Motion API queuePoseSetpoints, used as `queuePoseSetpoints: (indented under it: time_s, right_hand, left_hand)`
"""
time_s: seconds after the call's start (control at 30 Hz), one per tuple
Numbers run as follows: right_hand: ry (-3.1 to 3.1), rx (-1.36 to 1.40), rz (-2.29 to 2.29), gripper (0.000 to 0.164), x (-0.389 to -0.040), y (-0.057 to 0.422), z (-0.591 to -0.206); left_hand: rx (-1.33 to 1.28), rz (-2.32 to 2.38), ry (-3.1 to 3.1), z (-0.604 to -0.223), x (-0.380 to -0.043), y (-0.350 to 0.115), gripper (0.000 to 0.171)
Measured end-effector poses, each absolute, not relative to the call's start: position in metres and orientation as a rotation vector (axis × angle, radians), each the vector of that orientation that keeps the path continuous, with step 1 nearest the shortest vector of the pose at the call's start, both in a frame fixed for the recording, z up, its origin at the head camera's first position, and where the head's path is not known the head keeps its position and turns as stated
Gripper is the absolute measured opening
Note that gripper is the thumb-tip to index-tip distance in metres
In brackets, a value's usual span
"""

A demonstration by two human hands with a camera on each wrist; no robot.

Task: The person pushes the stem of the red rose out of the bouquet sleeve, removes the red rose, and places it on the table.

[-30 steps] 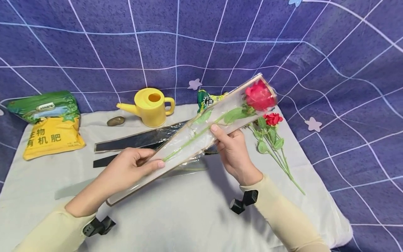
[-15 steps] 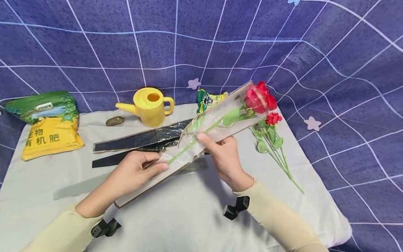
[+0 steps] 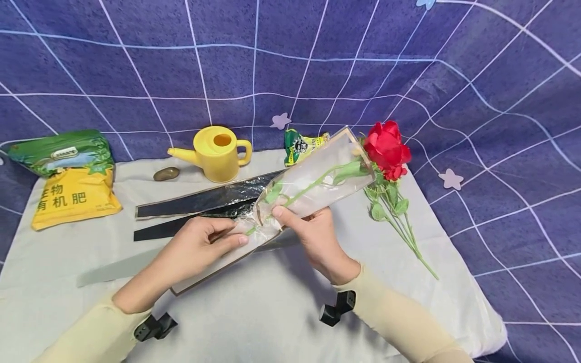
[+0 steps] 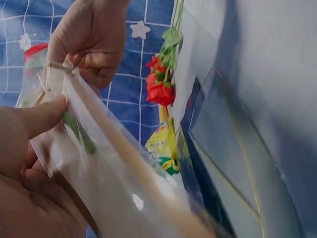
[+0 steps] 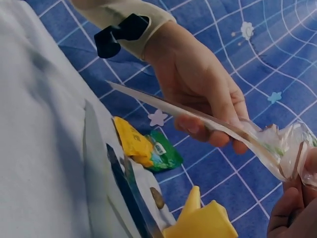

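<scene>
In the head view a long clear flower sleeve (image 3: 317,184) with a gold-brown edge lies slantwise across both hands. It holds the green stem and leaves of a red rose (image 3: 383,143), whose bloom stands out past the sleeve's wide end. My left hand (image 3: 195,257) pinches the sleeve's lower part between thumb and fingers. Higher up, my right hand (image 3: 317,242) pinches the sleeve, thumb on top. Between the hands the film is bunched and creased, as the right wrist view shows in the crumpled film (image 5: 285,148). Fingers under the sleeve are partly hidden.
Black sleeves (image 3: 204,199) and a clear sleeve (image 3: 113,269) lie under the hands. Red flowers with long stems (image 3: 408,232) rest at right. Behind stand a yellow watering can (image 3: 218,161), a stone (image 3: 166,174), a fertilizer bag (image 3: 74,186) and a small green packet (image 3: 299,146).
My right hand has moved down and left toward the left hand, dragging the sleeve's upper part along. The film has bunched up, and the bloom has come out of the wide end.
</scene>
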State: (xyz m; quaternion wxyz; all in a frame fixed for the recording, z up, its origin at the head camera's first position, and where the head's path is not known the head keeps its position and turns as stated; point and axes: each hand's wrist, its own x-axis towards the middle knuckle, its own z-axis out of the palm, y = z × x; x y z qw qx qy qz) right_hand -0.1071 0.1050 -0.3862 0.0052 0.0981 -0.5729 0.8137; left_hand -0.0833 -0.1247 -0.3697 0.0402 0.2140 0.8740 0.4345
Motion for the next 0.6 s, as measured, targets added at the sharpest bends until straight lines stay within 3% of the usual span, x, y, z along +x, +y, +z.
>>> queuePoseSetpoints:
  time_s: [0.2,0.6]
  right_hand:
    - [-1.739,0.267,2.557,0.042,-0.120,0.123,-0.377]
    - [-1.690,0.363,2.576,0.039,-0.129,0.141,-0.373]
  left_hand:
    - [0.635,1.289,2.654,-0.369,-0.082,-0.137,0.037]
    - [0.555,1.294,2.570,-0.365,-0.081,-0.140,0.012]
